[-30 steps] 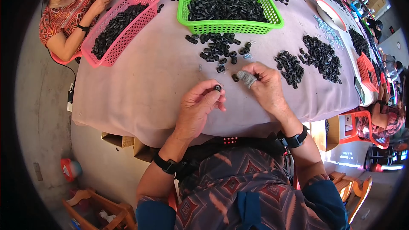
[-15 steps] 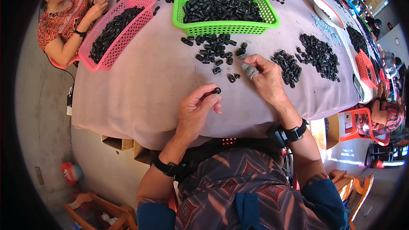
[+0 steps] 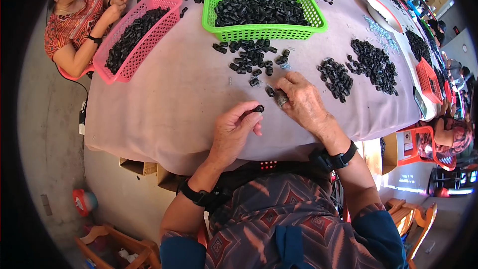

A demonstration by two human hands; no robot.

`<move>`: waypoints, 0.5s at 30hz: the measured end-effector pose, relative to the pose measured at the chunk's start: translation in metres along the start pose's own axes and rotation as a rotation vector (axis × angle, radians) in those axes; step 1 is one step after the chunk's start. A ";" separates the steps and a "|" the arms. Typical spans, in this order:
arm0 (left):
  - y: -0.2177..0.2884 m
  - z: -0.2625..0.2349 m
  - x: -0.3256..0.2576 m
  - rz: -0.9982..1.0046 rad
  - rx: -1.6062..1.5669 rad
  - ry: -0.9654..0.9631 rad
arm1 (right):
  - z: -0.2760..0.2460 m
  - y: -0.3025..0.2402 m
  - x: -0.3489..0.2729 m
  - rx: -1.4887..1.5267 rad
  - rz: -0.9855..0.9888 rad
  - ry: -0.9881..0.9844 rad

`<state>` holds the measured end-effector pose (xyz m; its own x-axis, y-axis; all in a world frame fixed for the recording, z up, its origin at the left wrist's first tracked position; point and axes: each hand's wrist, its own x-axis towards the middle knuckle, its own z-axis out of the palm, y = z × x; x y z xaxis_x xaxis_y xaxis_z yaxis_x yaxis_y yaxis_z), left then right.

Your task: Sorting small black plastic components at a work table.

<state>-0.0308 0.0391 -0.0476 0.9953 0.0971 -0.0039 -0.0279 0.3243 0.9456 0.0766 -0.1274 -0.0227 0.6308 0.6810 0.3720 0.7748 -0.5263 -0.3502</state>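
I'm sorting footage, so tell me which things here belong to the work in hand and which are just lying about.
In use: left hand, small black part, right hand, loose black parts.
Lying about: green basket, pink basket, red basket.

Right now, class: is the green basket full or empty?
Nearly full. The green basket holds a heap of small black parts reaching close to its rim.

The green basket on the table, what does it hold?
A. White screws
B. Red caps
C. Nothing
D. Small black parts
D: the green basket is filled with small black parts, the same kind as the one pinched in the left hand and those loose on the cloth by the right hand.
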 end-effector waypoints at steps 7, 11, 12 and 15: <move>0.003 0.002 0.000 -0.004 0.006 -0.006 | 0.000 0.000 -0.003 0.181 0.080 0.040; 0.001 0.001 0.001 -0.014 -0.071 -0.017 | -0.005 -0.006 -0.002 0.341 0.094 0.073; 0.001 0.001 0.001 -0.010 -0.095 -0.021 | -0.004 -0.009 -0.003 0.568 0.150 0.065; 0.001 0.001 0.000 -0.011 -0.081 -0.021 | -0.011 -0.024 -0.003 0.924 0.305 -0.002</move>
<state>-0.0303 0.0385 -0.0468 0.9972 0.0740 -0.0066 -0.0236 0.4003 0.9161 0.0570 -0.1226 -0.0056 0.7982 0.5830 0.1518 0.2384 -0.0744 -0.9683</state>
